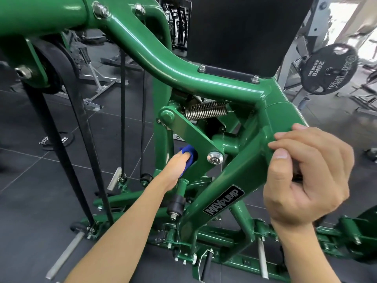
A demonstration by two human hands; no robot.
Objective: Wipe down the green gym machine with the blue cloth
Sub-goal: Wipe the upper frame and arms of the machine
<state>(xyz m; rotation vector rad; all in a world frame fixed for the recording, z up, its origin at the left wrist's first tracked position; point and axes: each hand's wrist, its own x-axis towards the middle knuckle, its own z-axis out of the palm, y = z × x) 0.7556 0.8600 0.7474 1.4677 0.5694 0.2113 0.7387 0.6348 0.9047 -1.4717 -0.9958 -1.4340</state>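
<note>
Head view: blue cloth [188, 155] bunched in left hand [175, 172], fingers [180, 158] curled round it, pressed to the flat green link plate [191, 135] low inside the machine frame [142, 50]. Right hand [306, 180] wraps the angled tube [234, 176], closed on it, bracing. Judgement: follow plate edges, work round the bolt cap [214, 158], keep clear of the steel coil spring [206, 111]. Paint glossy, slick; tubes rounded, so soft cloth should conform.
</note>
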